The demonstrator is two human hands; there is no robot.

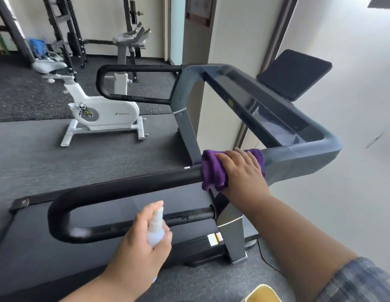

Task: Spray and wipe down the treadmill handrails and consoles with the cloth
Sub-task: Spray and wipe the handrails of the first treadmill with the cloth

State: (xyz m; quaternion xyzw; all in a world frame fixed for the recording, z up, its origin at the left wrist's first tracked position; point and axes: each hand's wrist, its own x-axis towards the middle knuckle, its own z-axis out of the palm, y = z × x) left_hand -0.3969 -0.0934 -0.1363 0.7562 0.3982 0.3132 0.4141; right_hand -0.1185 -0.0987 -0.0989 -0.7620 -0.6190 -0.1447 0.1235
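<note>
spray bottle (156, 231) sits nearest you, small and translucent, upright in your left hand (138, 247); that grip is curled round its body with a finger up by the nozzle, just in front of the lower bar of the near handrail (115, 192). this black handrail loops round in a long u, its closed end to the left. a little farther on, your right hand (242, 173) lies over the purple cloth (213, 168), fingers bent down across it, pressing it round the upper bar of the near handrail where the black grip meets the grey frame. past that the console (274, 112) stretches away as a dark glossy panel with a black screen (294, 74) tilted above it near the wall. the far handrail (133, 82) loops out on the other side. beyond it, on the dark floor (37, 153), stands a white exercise bike (102, 112), with black racks (63, 29) against the back wall.
</note>
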